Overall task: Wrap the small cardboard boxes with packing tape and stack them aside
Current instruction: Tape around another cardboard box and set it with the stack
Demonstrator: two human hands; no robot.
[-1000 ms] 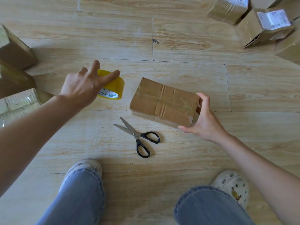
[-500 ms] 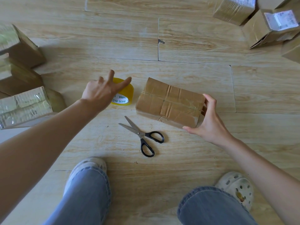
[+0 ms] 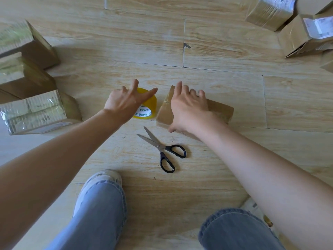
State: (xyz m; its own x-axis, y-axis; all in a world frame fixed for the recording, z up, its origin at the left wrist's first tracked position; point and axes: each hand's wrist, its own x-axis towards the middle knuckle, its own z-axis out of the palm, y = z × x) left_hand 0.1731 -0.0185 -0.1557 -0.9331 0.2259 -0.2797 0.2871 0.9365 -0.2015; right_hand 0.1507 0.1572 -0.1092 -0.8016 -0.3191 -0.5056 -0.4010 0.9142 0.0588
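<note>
Two bare hands reach out over the floor, neither of them clenched. The right hand (image 3: 189,109) lies palm down on top of the small cardboard box (image 3: 219,110). Its fingers (image 3: 179,87) are loosely spread toward the far edge and its thumb is down at the near edge, so it rests on the box rather than curling round it. The left hand (image 3: 124,103) is spread wide with straight fingers directly over the tape roll (image 3: 149,107), grasping nothing; whether the palm touches the roll cannot be told. That roll is yellowish and lies flat just beside the box's left end (its white core label reads MADE IN CHINA), half covered by the hand. The box lies flat on the wood-look floor (image 3: 216,51) in the middle of the view, slightly askew, with tape bands showing on its left end. Nearer the person, black-handled scissors (image 3: 162,147) lie with their blades parted, apart from both box and roll. At the left edge three taped boxes (image 3: 36,109) sit close together, their glossy wrapping catching the light. At the upper right more boxes (image 3: 266,13) are grouped, one bearing a white shipping label (image 3: 317,27). Along the bottom, two knees in blue jeans (image 3: 100,204) show, with a pale shoe (image 3: 102,175) under the left one.
</note>
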